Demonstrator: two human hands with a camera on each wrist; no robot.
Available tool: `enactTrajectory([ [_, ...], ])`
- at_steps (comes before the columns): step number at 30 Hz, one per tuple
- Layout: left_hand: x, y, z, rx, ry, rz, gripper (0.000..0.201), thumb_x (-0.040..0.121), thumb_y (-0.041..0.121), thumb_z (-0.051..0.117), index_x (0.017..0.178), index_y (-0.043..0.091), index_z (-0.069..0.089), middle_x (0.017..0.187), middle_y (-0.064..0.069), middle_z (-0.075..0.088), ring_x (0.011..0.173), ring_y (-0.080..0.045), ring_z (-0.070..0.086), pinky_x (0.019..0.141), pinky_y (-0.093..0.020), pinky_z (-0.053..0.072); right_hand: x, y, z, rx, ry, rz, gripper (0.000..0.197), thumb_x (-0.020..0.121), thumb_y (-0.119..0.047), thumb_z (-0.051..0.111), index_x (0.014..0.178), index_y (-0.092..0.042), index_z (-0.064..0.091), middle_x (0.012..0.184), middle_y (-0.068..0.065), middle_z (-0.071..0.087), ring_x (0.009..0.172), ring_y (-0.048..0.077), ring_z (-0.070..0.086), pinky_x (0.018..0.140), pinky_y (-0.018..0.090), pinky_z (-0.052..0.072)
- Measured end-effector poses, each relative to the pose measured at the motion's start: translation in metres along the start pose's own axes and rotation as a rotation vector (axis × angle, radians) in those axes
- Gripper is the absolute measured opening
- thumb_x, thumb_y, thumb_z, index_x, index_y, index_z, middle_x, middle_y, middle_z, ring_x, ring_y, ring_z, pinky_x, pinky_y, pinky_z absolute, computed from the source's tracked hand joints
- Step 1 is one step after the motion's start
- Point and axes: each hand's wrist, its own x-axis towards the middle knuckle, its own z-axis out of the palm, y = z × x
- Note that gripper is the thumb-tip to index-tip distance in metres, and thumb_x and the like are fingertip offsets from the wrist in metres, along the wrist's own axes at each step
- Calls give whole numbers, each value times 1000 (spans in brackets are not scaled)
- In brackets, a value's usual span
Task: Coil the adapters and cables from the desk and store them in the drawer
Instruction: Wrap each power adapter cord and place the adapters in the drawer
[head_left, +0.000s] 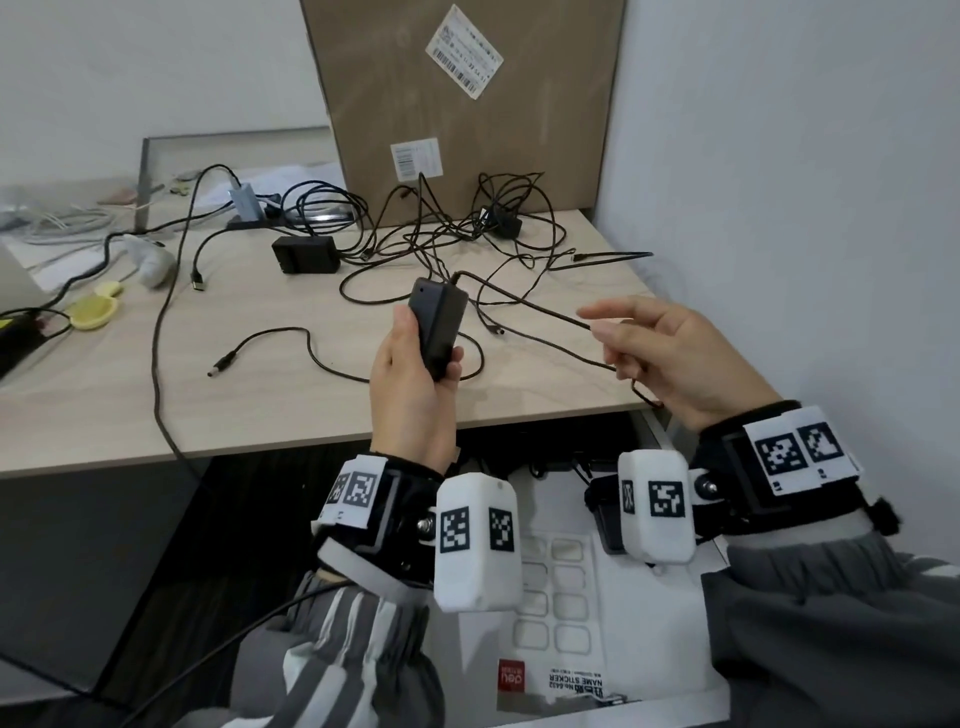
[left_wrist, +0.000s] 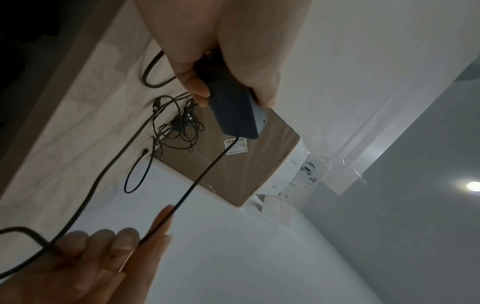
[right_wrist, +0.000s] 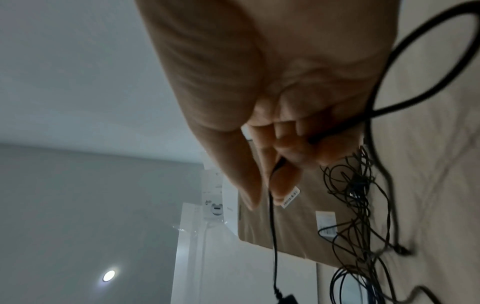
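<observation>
A cardboard box (head_left: 467, 104) stands at twelve o'clock on the desk (head_left: 285, 395), a tangle of cables (head_left: 457, 228) at its foot. At centre, above the desk's near edge, the left hand (head_left: 410, 384) grips a black power adapter (head_left: 436, 327) upright. At three o'clock the right hand (head_left: 670, 358) pinches the adapter's cable (head_left: 524, 301), other fingers loosely spread.

Two hands — the left hand (head_left: 410, 384) and the right hand (head_left: 670, 358). Three black adapters: one held (head_left: 436, 327), two on the desk, mid-frame (head_left: 305, 254) and upper right (head_left: 501, 222). One cardboard box (head_left: 467, 98) — upper centre.
</observation>
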Motion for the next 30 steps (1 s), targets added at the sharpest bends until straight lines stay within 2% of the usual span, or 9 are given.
enactTrajectory([
  [4, -1, -2, 1, -3, -36, -37, 35, 100, 42, 43, 107, 12, 60, 94, -4, 57, 69, -14, 51, 57, -18, 44, 2, 6, -1, -87, 96, 1, 11, 86, -4, 63, 85, -12, 70, 65, -6, 63, 54, 4, 47, 56, 14, 39],
  [10, -3, -4, 0, 21, -119, -249, 20, 98, 26, 49, 110, 12, 58, 102, -7, 55, 73, -15, 55, 57, -20, 38, 4, 5, 6, 29, 168, -47, 16, 92, -11, 58, 81, -17, 69, 59, 0, 44, 45, 7, 29, 51, 27, 19],
  [13, -7, -6, 1, 67, -177, -303, 18, 98, 20, 48, 111, 11, 57, 105, -8, 53, 77, -16, 59, 59, -21, 38, 2, 3, 11, 71, 152, -90, 17, 92, -10, 58, 84, -18, 70, 60, 0, 44, 47, 7, 31, 50, 22, 25],
  [16, -11, -6, 4, 159, -286, -291, 30, 99, 20, 46, 128, 19, 55, 105, 0, 57, 80, -16, 60, 61, -21, 38, 1, 2, 14, 97, 124, -113, 17, 92, -8, 56, 88, -15, 71, 61, 0, 44, 49, 6, 32, 51, 20, 28],
  [18, -14, -7, 5, 184, -340, -291, 35, 99, 23, 48, 133, 21, 52, 105, 2, 57, 82, -15, 62, 60, -19, 41, 1, 1, 15, 107, 86, -120, 20, 93, -7, 55, 90, -16, 72, 69, 8, 47, 50, 5, 33, 53, 21, 28],
  [22, -17, -10, 7, 183, -383, -289, 40, 92, 25, 58, 131, 16, 52, 111, -5, 58, 84, -17, 67, 58, -18, 47, -1, 2, 19, 82, -13, -154, 26, 92, -7, 55, 89, -23, 76, 89, 16, 54, 55, 3, 39, 55, 17, 33],
  [27, -16, -11, 10, 141, -300, -312, 31, 99, 39, 43, 116, 19, 60, 107, 0, 68, 75, -11, 64, 49, -16, 42, -4, 2, 24, 33, -86, -151, 21, 89, -11, 59, 90, -22, 76, 93, 30, 57, 59, 4, 42, 58, 21, 33],
  [28, -14, -11, 10, 112, -265, -310, 32, 98, 41, 44, 115, 19, 60, 100, 1, 67, 74, -11, 61, 48, -16, 40, -4, 2, 23, 27, -78, -146, 20, 89, -11, 59, 90, -21, 76, 87, 28, 58, 57, 4, 41, 59, 22, 32],
  [30, -11, -10, 8, 54, -199, -303, 34, 96, 42, 48, 118, 17, 58, 89, 2, 61, 71, -10, 54, 48, -16, 39, -5, 2, 23, 12, -62, -124, 19, 91, -8, 57, 93, -17, 74, 72, 5, 63, 54, 3, 40, 58, 21, 31],
])
